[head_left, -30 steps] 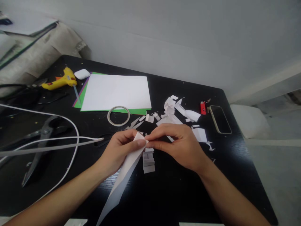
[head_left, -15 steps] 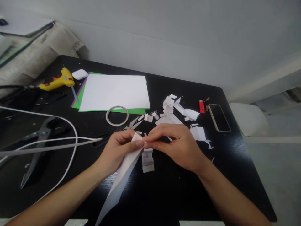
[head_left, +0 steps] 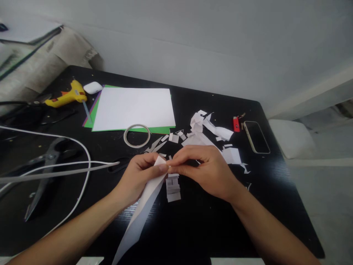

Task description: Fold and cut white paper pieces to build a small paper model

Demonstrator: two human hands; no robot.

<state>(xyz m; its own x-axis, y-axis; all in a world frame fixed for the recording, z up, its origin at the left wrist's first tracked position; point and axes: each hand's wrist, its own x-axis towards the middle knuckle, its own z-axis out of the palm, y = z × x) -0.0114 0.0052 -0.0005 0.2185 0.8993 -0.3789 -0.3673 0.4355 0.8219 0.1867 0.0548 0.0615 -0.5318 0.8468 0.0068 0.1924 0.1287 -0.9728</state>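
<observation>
A long white paper strip [head_left: 147, 198] slants down from my hands toward the bottom edge. Pinched between thumb and fingers, its upper end is in my left hand [head_left: 140, 175]. My right hand [head_left: 208, 169] is closed at that same end, thumb and index fingertips pressed together against the paper's edge; the exact bit between them is too small to make out. Just below the fingertips lies a small folded white paper piece [head_left: 173, 189] on the black table. Scissors [head_left: 156, 144] lie behind my hands, partly covered.
White paper scraps [head_left: 202, 138] spread behind my right hand. Stacked sheets [head_left: 135, 106], a wire ring [head_left: 137, 136] and a yellow glue gun [head_left: 68, 96] lie farther back. Pliers-like cutters [head_left: 46, 173] and white cable [head_left: 87, 147] are left; a red lighter [head_left: 236, 124] and phone [head_left: 256, 137] right.
Almost nothing differs. Both hands keep their pinch on the paper strip, and the whole view has shifted very slightly.
</observation>
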